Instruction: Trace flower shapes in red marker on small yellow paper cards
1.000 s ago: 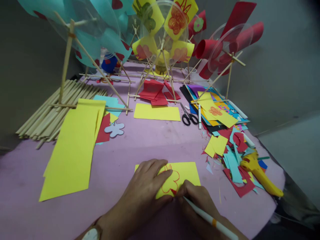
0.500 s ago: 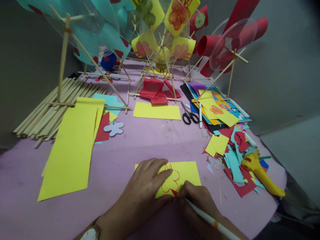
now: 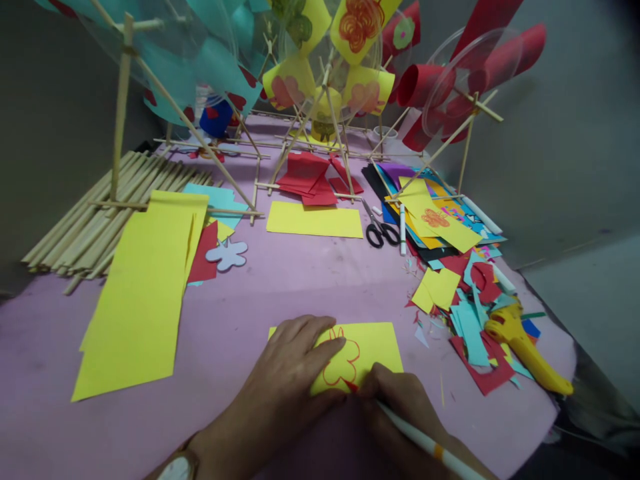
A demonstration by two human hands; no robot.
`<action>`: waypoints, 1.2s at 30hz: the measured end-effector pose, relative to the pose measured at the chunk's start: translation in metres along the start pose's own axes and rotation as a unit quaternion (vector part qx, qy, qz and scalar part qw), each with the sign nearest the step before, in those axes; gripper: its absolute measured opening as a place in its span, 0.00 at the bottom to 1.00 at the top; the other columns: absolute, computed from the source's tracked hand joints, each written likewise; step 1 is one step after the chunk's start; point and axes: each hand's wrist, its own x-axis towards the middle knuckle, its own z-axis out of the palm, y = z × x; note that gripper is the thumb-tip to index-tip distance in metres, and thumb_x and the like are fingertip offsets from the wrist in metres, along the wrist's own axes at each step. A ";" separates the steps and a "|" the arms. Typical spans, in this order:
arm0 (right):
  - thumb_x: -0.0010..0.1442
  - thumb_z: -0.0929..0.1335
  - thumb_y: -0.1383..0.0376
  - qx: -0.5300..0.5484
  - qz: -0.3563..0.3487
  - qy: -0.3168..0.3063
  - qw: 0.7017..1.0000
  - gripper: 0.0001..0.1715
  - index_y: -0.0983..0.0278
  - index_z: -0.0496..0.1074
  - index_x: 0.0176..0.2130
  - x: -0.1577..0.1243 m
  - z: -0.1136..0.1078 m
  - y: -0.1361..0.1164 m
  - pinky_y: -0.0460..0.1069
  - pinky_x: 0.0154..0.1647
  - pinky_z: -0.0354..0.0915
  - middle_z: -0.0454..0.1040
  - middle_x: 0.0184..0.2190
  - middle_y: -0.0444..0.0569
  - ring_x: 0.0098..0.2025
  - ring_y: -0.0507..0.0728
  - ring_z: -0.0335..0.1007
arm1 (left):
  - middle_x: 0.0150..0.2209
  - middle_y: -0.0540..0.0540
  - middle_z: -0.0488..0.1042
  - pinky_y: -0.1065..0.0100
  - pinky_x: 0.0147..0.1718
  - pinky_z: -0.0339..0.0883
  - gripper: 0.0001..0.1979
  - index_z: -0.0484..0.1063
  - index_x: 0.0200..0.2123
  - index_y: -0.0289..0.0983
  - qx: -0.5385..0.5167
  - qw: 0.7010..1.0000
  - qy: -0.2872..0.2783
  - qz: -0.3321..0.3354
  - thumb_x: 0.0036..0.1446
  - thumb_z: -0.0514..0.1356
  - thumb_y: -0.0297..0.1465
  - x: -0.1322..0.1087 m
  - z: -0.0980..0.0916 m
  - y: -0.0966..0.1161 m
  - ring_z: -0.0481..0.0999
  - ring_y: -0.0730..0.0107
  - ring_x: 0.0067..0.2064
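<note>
A yellow paper strip (image 3: 377, 340) lies on the pink table, bearing a red butterfly outline (image 3: 345, 357). My left hand (image 3: 293, 360) rests flat on the strip's left part, fingers stretched and thumb near the lower edge, covering part of the drawing. In my right hand (image 3: 393, 393) is a white felt-tip pen (image 3: 417, 437) with an orange band, gripped close to its red tip. That tip touches the paper at the bottom of the outline.
Yellow sheets (image 3: 135, 313) and wooden sticks (image 3: 95, 220) lie left. Ahead are a butterfly cutout (image 3: 227, 255), another yellow strip (image 3: 315, 220), red papers (image 3: 306, 179) and scissors (image 3: 382, 233). Paper scraps (image 3: 470, 327) and a yellow glue gun (image 3: 530, 357) sit right. Stick-framed paper wheels (image 3: 327, 67) stand behind.
The view has shifted very slightly. Both hands stay in nearly the same place, the pen tip still at the bottom of the butterfly outline.
</note>
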 end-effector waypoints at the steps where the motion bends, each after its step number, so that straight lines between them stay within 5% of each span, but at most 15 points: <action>1: 0.54 0.60 0.69 -0.002 0.002 0.000 1.000 0.08 0.61 0.59 0.23 0.000 0.000 0.001 0.43 0.18 0.53 0.62 0.17 0.38 0.18 0.49 0.55 | 0.53 0.40 0.68 0.52 0.48 0.63 0.21 0.69 0.49 0.41 -0.002 1.000 0.000 -0.001 0.51 0.65 0.36 0.000 0.000 0.000 0.65 0.54 0.53; 36: 0.54 0.59 0.70 0.025 -0.005 0.054 0.998 0.07 0.60 0.58 0.25 -0.003 0.000 0.002 0.43 0.18 0.51 0.58 0.16 0.37 0.17 0.49 0.54 | 0.54 0.40 0.66 0.51 0.48 0.59 0.24 0.67 0.50 0.39 -0.018 1.000 -0.013 0.001 0.49 0.67 0.31 0.000 0.000 0.000 0.63 0.52 0.53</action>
